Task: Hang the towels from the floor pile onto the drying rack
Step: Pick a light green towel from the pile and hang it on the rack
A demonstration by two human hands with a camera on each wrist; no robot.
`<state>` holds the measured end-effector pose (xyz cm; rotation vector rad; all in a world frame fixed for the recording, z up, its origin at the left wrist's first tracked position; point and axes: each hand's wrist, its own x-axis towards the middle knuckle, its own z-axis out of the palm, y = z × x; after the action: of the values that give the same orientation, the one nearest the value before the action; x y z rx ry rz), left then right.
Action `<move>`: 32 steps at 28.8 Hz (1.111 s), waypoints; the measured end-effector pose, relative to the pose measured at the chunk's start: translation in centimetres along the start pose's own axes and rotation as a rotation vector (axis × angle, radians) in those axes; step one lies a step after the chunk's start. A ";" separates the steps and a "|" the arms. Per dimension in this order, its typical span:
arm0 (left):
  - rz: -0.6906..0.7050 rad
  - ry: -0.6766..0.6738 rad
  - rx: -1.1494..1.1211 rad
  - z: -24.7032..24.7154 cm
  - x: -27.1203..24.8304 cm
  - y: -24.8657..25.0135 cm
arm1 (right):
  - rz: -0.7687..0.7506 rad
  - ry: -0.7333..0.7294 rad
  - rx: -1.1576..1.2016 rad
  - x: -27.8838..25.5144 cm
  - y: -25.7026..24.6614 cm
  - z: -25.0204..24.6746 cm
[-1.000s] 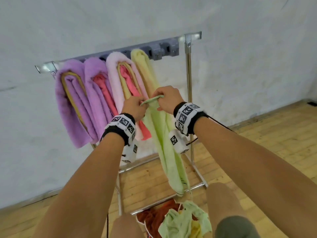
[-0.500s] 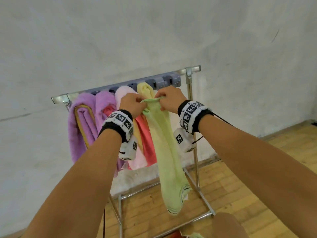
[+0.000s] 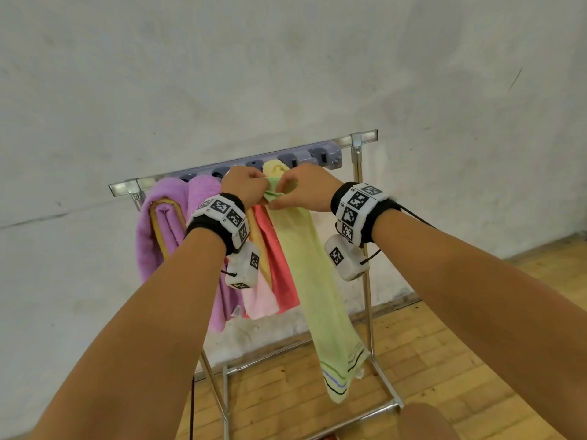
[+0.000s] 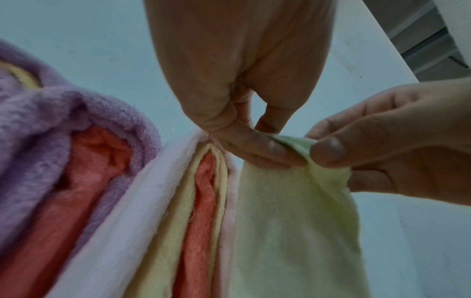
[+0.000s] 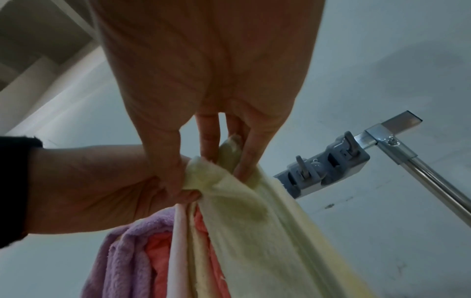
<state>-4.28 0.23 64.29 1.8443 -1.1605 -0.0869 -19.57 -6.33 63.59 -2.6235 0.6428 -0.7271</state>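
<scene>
Two hands (image 3: pixel 246 185), two purple towels (image 3: pixel 152 230), one green towel (image 3: pixel 317 281), one rack (image 3: pixel 362 139).

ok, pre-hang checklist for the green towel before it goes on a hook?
1. Left hand pinches the green towel top edge: ok.
2. Right hand pinches the same edge: ok.
3. Towel hangs free, clear of the floor: ok.
4. Free hooks on the rack, right of the yellow towel: ok.
5. Hanging loop on the towel edge: cannot tell.
6. Edge lined up with a hook: not ok, it sits in front of the yellow towel.
</scene>
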 end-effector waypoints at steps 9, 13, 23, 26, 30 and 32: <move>-0.091 -0.012 -0.202 0.2 -0.7 0.6 | -0.015 0.004 -0.134 0.2 0.2 0.5; -0.095 -0.011 -0.246 0.3 -0.9 0.7 | -0.014 0.090 -0.077 0.3 0.5 0.6; -0.004 0.039 0.073 -0.7 -1.4 0.4 | -0.003 0.192 0.161 0.3 0.6 0.2; -0.009 0.010 0.050 -1.0 -1.0 -0.2 | -0.030 0.192 0.058 0.5 0.5 0.3; -0.068 -0.001 -0.164 -0.9 -1.2 -0.1 | -0.036 0.237 0.079 0.7 0.2 0.4; -0.119 -0.008 -0.382 -0.6 -1.7 0.3 | -0.001 0.284 0.180 0.9 0.1 0.4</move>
<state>-5.17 1.86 64.19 1.5704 -0.9616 -0.3589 -18.66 -6.82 63.56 -2.3783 0.6195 -1.1166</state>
